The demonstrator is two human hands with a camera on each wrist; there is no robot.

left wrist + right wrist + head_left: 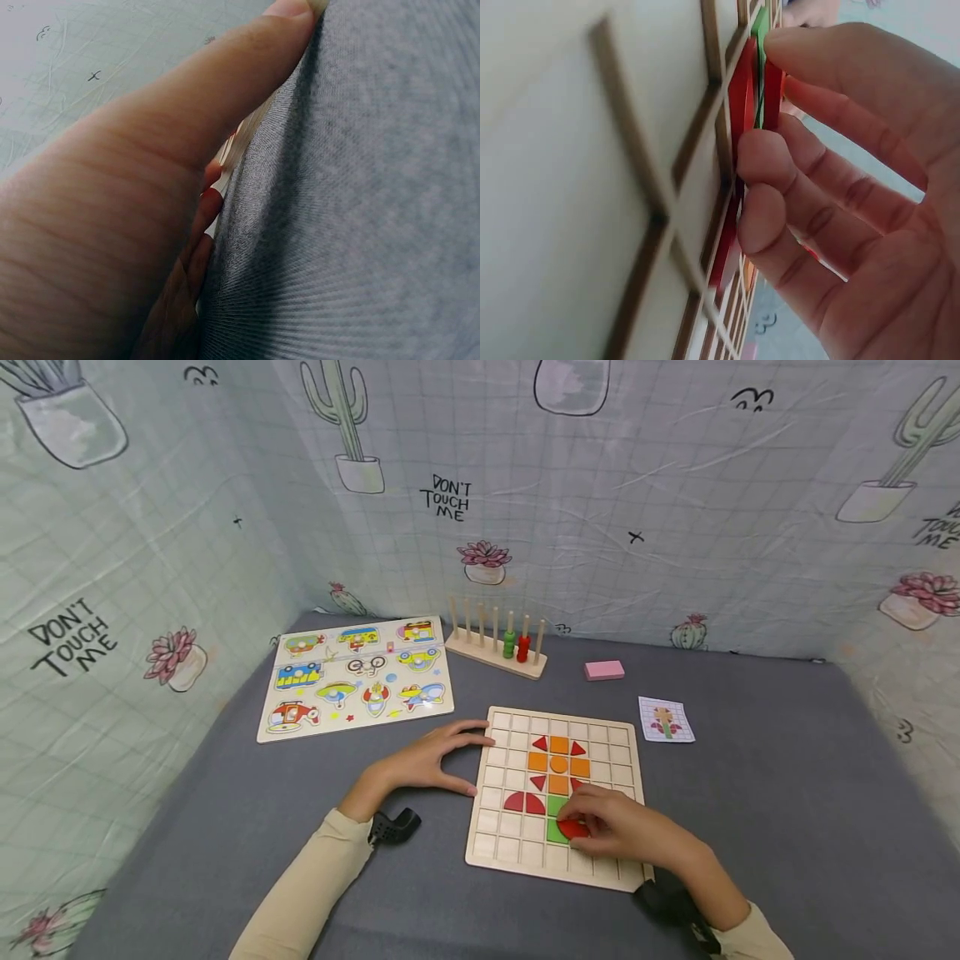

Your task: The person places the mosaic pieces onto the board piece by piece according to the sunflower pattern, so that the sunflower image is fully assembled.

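Note:
A square wooden grid board (pixel 519 853) lies on the table with coloured tiles set in its cells. My left hand (pixel 423 760) rests at its left edge, fingers and thumb spread and their tips touching the rim. In the left wrist view the thumb (pixel 180 105) reaches along the table cloth. My right hand (pixel 622 827) pinches a red tile with a curved edge (pixel 573 828) between thumb and fingers, over the green tiles (pixel 557 832). In the right wrist view this red tile (pixel 773 94) shows between the fingertips; its far side is hidden.
Orange tiles (pixel 558 745), red triangles (pixel 540 743) and red quarter-circle tiles (pixel 513 802) sit on the board. Beyond it lie a vehicle puzzle board (pixel 352 693), a peg stand (pixel 487 653) with green and red beads, a pink block (pixel 604 671) and a pattern card (pixel 666 720).

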